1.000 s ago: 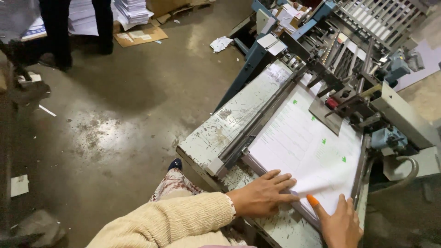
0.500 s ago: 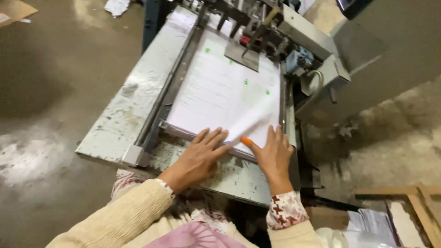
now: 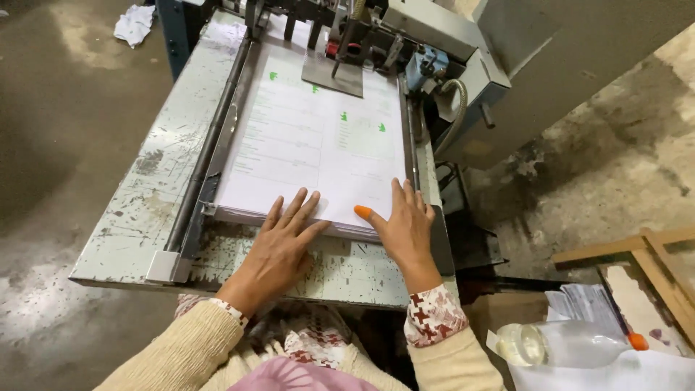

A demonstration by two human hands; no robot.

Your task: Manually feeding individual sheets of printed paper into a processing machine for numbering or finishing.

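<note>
A thick stack of white printed sheets with small green marks lies on the worn grey feed table of a paper machine. My left hand lies flat with fingers spread on the stack's near edge. My right hand rests palm down on the near right corner; its thumb wears an orange rubber tip. Neither hand holds anything. A grey metal plate of the machine sits on the stack's far end.
A dark guide rail runs along the stack's left side. The machine's feeder head stands at the far end. A clear bottle with an orange cap lies at lower right beside a wooden frame. Crumpled paper lies on the floor.
The lifted sheet under my right hand has dropped flat onto the stack. Both hands now press the near edge. The view has swung so the table is seen straighter on.
</note>
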